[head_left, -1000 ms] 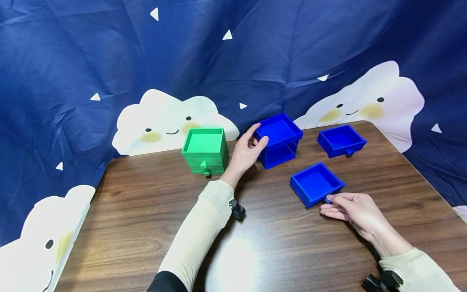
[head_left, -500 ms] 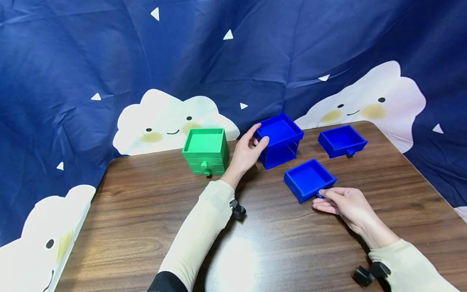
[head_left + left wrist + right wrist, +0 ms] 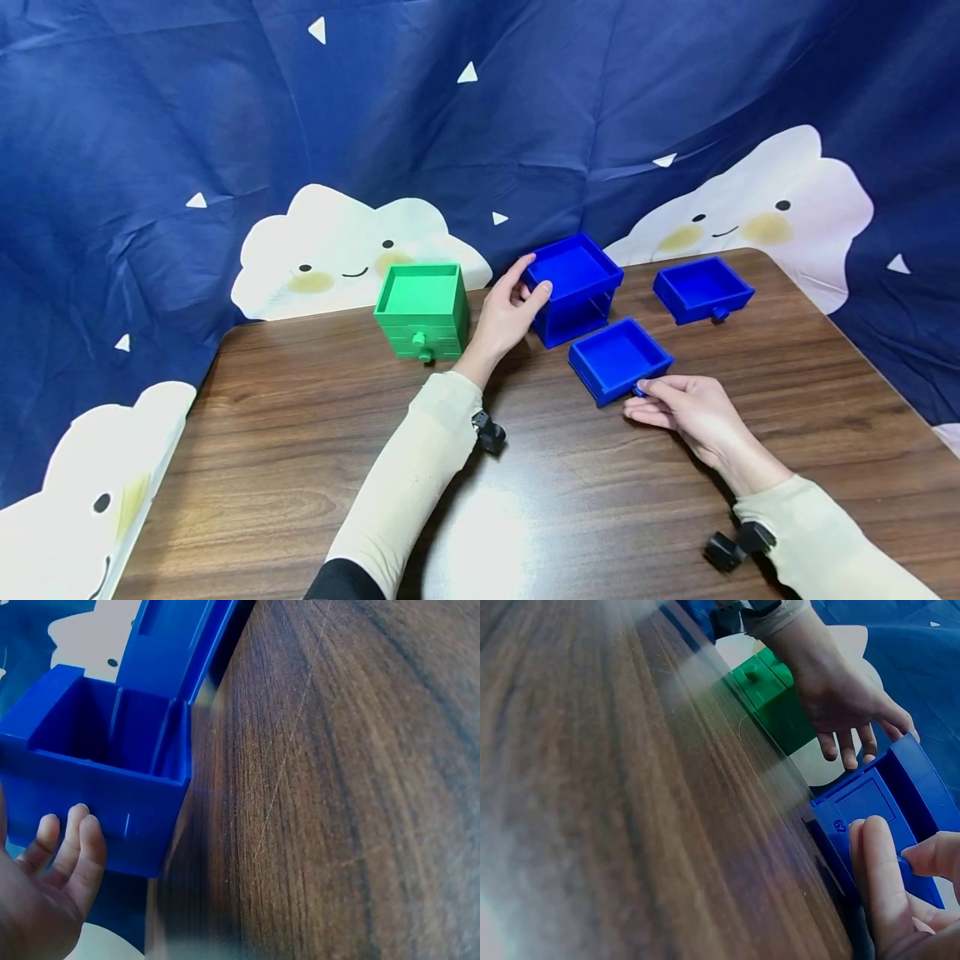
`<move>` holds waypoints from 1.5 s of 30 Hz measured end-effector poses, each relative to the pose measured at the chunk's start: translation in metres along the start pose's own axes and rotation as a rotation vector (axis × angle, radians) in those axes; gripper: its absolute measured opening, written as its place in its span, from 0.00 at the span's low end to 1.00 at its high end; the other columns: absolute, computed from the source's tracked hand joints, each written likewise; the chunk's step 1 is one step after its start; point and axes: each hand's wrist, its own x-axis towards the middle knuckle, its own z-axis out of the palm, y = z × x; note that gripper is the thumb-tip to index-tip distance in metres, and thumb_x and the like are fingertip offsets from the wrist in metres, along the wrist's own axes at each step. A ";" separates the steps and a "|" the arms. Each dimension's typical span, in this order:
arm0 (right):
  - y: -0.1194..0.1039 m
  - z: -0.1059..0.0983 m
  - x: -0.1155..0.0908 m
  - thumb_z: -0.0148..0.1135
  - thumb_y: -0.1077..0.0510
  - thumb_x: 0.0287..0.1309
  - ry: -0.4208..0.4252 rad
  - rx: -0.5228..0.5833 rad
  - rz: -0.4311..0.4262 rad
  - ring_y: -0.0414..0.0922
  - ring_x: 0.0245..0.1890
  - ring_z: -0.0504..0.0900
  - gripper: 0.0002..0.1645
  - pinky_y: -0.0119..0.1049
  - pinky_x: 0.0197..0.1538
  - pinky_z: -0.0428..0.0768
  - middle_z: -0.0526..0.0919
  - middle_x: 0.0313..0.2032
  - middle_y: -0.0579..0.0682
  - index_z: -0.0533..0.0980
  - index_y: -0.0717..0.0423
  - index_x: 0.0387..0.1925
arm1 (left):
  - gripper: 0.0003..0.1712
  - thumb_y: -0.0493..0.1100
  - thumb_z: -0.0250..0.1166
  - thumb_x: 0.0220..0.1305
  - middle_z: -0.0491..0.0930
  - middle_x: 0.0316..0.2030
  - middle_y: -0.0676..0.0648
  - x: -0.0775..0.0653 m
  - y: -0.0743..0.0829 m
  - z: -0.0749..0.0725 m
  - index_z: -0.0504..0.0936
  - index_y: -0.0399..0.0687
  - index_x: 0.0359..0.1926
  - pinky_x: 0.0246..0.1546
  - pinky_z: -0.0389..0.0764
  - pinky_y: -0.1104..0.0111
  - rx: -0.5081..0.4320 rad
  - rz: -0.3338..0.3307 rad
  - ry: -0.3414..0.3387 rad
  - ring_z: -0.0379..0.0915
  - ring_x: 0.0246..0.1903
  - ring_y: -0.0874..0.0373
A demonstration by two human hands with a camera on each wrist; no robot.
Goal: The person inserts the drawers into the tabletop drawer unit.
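Observation:
A blue cabinet (image 3: 573, 321) with a shallow tray top and an open front stands at the back of the table. My left hand (image 3: 504, 321) holds its left side, thumb at the front of the rim and index finger farther back. The left wrist view shows other fingers (image 3: 86, 859) lying against the side wall. In front of the cabinet is a blue drawer (image 3: 618, 358), its far edge close to the opening. My right hand (image 3: 693, 417) pinches the drawer's round knob between thumb and fingers. Nothing lies inside this drawer.
A second blue drawer (image 3: 702, 287) with a knob rests on the wooden table (image 3: 315, 467) at the back right. Left of the left hand stands a green cabinet (image 3: 420, 292) with its drawers in. A blue curtain (image 3: 405, 108) with clouds hangs behind.
The right hand has moved the blue drawer leftward and back, closer to the cabinet's opening. The left hand and cabinet have stayed in place.

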 end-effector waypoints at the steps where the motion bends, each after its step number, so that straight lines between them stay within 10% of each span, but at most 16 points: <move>1: 0.000 0.001 0.002 0.55 0.69 0.79 0.002 0.003 0.002 0.44 0.36 0.95 0.13 0.36 0.48 0.91 0.93 0.32 0.57 0.85 0.62 0.41 | 0.34 0.53 0.68 0.76 0.73 0.38 0.50 0.000 0.000 0.000 0.73 0.57 0.79 0.37 0.71 0.76 -0.001 0.002 0.002 0.68 0.32 0.64; 45: -0.003 0.029 0.034 0.53 0.68 0.79 0.054 -0.035 0.017 0.42 0.33 0.94 0.13 0.35 0.47 0.91 0.92 0.29 0.54 0.73 0.79 0.53 | 0.34 0.54 0.67 0.76 0.72 0.39 0.52 -0.002 0.001 -0.001 0.72 0.59 0.79 0.39 0.71 0.75 -0.012 -0.004 -0.004 0.68 0.34 0.62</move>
